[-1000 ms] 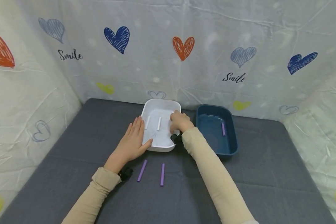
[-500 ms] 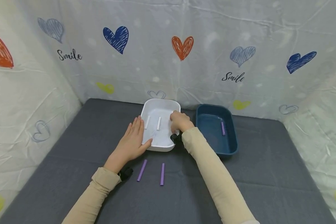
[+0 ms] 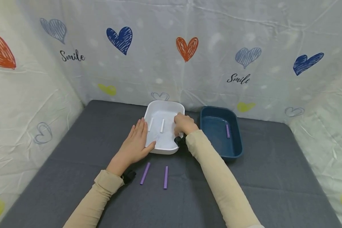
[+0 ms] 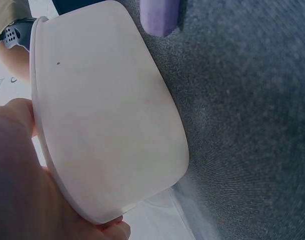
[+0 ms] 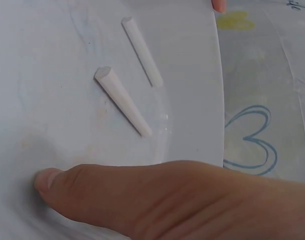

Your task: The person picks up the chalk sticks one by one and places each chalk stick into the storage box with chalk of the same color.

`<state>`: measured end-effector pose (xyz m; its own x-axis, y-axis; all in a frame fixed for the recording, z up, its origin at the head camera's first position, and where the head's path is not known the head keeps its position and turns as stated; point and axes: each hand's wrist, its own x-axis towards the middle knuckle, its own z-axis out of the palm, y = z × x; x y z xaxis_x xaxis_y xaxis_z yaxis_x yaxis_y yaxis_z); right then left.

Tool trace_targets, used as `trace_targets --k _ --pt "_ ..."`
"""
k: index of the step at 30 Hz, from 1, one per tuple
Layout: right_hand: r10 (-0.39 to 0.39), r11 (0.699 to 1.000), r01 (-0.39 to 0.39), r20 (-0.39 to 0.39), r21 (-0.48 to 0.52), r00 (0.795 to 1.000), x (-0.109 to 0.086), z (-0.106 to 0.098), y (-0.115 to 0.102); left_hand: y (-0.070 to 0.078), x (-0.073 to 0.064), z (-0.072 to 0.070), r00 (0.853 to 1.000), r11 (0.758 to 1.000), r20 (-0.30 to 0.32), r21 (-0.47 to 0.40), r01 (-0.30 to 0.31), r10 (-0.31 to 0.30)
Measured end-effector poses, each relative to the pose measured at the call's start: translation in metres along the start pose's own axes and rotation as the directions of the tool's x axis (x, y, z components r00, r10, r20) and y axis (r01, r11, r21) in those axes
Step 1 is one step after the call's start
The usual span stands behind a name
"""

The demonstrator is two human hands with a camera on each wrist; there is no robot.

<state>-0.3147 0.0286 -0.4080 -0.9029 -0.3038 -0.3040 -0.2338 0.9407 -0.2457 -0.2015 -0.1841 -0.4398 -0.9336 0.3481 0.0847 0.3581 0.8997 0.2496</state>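
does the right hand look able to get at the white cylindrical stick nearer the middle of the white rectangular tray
Probably yes: the right hand reaches into the white rectangular tray, and nothing shows between its thumb and that white cylindrical stick. Whether it holds anything is hidden.

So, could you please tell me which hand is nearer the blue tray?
Right. The right hand is at the white tray, on the side nearest the blue tray; the left hand is on the opposite side.
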Motion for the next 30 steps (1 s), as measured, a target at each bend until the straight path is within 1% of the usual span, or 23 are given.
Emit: trace_targets --k 3,8,16,20,23,26,30 --pt "0.001 1.000 -0.001 0.000 -0.007 1.000 -0.001 -0.001 0.000 0.001 0.000 -0.001 1.000 1.000 0.005 0.000 -0.001 0.001" --pt "0.004 1.000 -0.004 0.000 -0.017 1.000 -0.003 -0.001 0.000 0.002 0.001 -0.002 1.000 1.000 -0.007 0.003 -0.008 0.008" --pt "-0.012 1.000 0.013 0.016 -0.016 1.000 -0.004 -0.004 -0.001 0.002 0.000 -0.002 1.000 1.000 -0.004 0.008 -0.001 0.001" --pt "0.006 1.000 -0.006 0.027 0.018 1.000 -0.007 -0.007 0.000 0.002 0.001 -0.002 1.000 1.000 -0.010 0.005 -0.007 0.007" --pt "0.014 0.998 -0.017 0.041 0.061 0.999 -0.008 -0.010 0.001 0.002 0.001 -0.001 1.000 1.000 -0.009 0.007 -0.007 0.007" --pt "-0.010 0.996 0.006 0.048 0.084 0.999 -0.009 -0.012 0.000 0.002 0.001 -0.002 1.000 1.000 -0.006 0.008 -0.004 0.005" --pt "-0.032 0.996 0.028 0.043 0.089 0.999 -0.011 -0.015 0.000 0.002 0.001 -0.001 1.000 1.000 -0.004 0.006 -0.009 0.009"
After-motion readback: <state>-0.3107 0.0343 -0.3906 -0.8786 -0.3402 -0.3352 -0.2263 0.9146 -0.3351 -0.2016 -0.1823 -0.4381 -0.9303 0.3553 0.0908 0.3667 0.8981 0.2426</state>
